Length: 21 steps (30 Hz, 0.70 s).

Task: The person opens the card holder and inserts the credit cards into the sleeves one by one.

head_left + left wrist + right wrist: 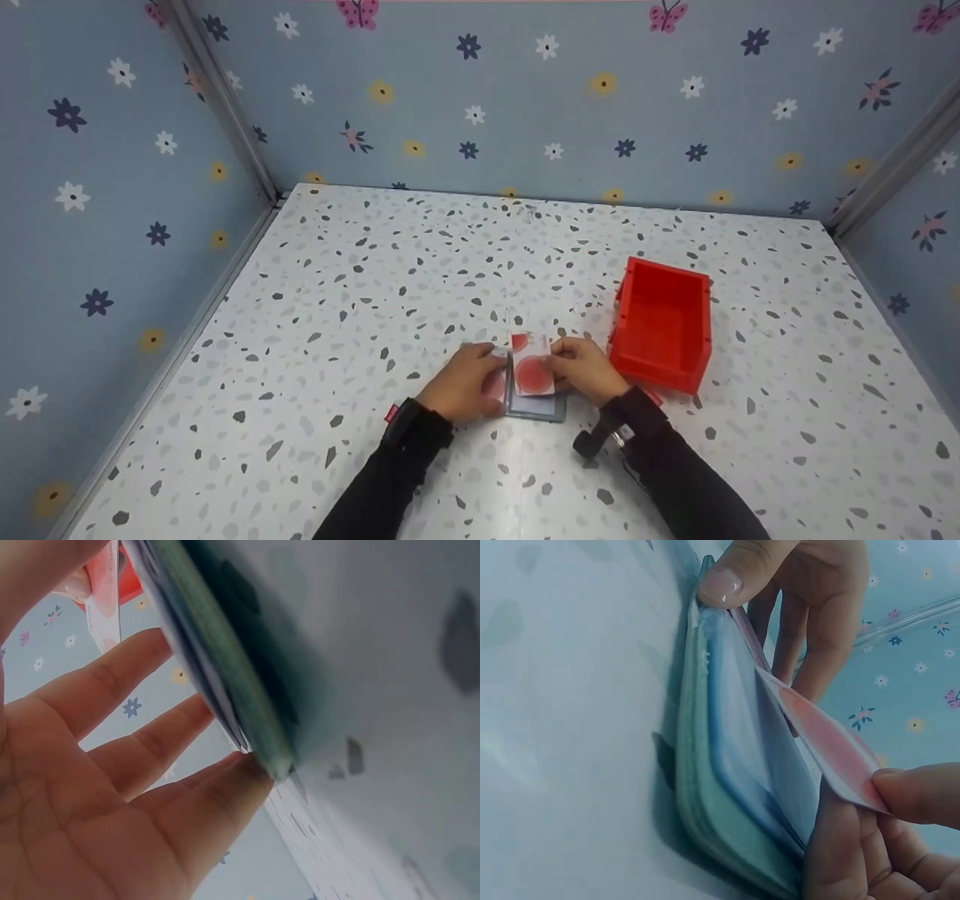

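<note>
A small card holder with clear sleeves and a pale green cover (540,409) lies open on the speckled table. My left hand (466,384) rests on its left side. In the left wrist view, spread, nearly straight fingers (142,754) touch the holder's edge, and in the right wrist view the thumb presses on its end. My right hand (589,367) pinches a white card with red-pink circles (533,373) between thumb and fingers over the right-hand sleeve. The card stands tilted up from the sleeve in the right wrist view (832,746); whether its edge is inside is unclear.
Just right of my right hand stands a red plastic bin (660,322), open at the top. Flowered blue panels (510,97) enclose the table's back and sides. A black strap device (600,439) sits on my right wrist.
</note>
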{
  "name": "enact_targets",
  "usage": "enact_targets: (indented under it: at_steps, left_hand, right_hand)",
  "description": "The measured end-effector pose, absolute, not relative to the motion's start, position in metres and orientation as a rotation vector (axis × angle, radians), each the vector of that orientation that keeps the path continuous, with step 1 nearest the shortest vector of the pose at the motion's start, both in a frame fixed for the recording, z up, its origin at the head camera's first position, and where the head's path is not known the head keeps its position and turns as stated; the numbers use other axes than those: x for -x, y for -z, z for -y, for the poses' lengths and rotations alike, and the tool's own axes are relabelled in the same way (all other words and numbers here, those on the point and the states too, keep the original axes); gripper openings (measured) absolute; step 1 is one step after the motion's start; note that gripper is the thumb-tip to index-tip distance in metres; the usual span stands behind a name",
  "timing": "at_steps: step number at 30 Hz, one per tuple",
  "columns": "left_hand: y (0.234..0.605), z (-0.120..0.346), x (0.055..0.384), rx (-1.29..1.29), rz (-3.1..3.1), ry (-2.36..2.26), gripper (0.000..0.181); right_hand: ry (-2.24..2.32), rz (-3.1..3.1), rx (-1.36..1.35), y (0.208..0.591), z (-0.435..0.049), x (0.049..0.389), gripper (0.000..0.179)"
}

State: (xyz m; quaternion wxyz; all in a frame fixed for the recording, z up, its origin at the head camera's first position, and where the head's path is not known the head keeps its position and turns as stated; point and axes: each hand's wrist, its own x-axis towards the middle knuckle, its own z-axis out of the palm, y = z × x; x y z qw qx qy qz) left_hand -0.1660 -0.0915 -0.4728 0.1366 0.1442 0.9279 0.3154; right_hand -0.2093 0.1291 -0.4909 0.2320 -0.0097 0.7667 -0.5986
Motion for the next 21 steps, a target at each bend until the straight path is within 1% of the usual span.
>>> enact_targets:
  at_steps: [12,16,21]
  left_hand:
    - [0.4729,0.0906,0.1664,-0.417,-2.708,-0.849,0.074]
    - [0.4725,0.0896,0.1655,-0.435,-2.746,-0.81,0.076]
    - [0.4728,0.0836,0.1663,-0.486,-2.859,-0.796,0.083]
  right_hand:
    - [1.648,-2.106,0.028,0.4944,-0.1366,0.2086,0.01]
    - [1.654,-2.104,0.04,0.4949,-0.1371,0.2083,0.009]
    - [1.692,-2.064,0.028,0.4952,-0.1366,0.2072,0.007]
